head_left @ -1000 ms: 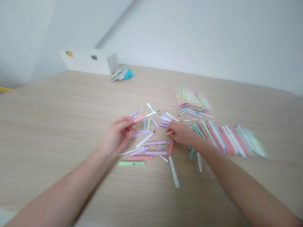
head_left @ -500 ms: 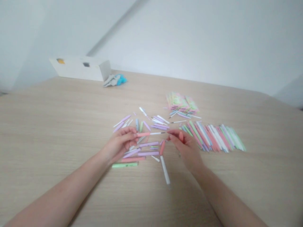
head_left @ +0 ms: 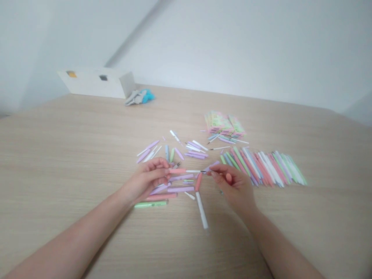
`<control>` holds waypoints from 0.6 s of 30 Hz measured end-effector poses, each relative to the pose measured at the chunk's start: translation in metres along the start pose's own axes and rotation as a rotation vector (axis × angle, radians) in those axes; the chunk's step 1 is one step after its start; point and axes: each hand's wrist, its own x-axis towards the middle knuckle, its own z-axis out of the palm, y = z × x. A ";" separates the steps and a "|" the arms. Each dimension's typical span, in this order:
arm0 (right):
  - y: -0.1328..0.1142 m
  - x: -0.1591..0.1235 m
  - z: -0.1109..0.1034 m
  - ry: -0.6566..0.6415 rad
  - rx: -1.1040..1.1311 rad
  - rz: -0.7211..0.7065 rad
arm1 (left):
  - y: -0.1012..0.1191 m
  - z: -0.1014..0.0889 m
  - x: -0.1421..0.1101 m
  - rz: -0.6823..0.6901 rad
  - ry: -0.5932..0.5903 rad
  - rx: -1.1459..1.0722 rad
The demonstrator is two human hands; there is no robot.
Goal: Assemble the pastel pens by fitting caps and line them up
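Observation:
My left hand (head_left: 148, 178) pinches the pink end of a thin pen part (head_left: 186, 171) with a white shaft and dark tip, held level above the table. My right hand (head_left: 234, 185) is closed, its fingertips at the dark tip, with a small pink piece (head_left: 229, 178) tucked in the fingers and a lilac piece (head_left: 211, 166) sticking out at the thumb. Below the hands lie several loose pastel pen parts (head_left: 181, 189), lilac, pink, green and white.
A neat row of assembled pastel pens (head_left: 263, 166) lies right of my right hand. A stack of pastel packets (head_left: 223, 124) sits behind it. At the far left stand a white box (head_left: 95, 82) and a grey and blue cloth (head_left: 139, 97). The wooden table (head_left: 58, 155) spreads wide.
My right hand left the pile with a pink piece and came up to the tip of the pen part. My left hand lowered that part towards me. The view shifted a little.

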 end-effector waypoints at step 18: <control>-0.002 -0.002 0.001 -0.014 -0.102 -0.029 | -0.001 -0.001 -0.001 0.005 -0.037 0.049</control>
